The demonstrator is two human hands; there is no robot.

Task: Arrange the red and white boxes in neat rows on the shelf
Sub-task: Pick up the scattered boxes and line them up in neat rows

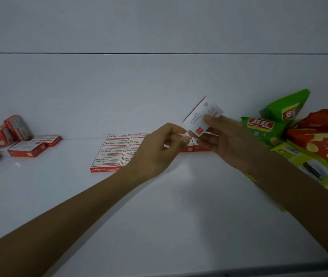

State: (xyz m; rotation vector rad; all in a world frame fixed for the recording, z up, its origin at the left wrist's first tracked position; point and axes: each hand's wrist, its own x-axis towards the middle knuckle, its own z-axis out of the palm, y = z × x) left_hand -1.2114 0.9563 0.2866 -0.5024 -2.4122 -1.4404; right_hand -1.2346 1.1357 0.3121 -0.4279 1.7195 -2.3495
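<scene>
Two bare forearms are reaching in from the lower corners over the white shelf [179, 216], meeting above its middle. The right hand [225, 136] is gripping a red and white box [200, 116], with the thumb lying across its printed white face and the fingers curling behind it. That box is hanging in the air, tilted, with its red edge turned up and to the left, just above the right end of the arranged boxes. The left hand [159, 148] is sitting just beside it with its fingers curled and its thumb and forefinger coming together at the box's lower corner (something small and white is showing there, but I cannot tell whether the fingertips are actually pinching it).

Behind the left hand, the arranged boxes [115, 150] are lying flat against one another in straight rows, running back to the rear wall. Well apart, at the far left, the loose boxes [19, 140] are lying in a jumble, some flat and some tipped on edge. At the right, green snack bags [263, 128] and a red snack bag [323, 144] are leaning in a heap, partly overlapping.
</scene>
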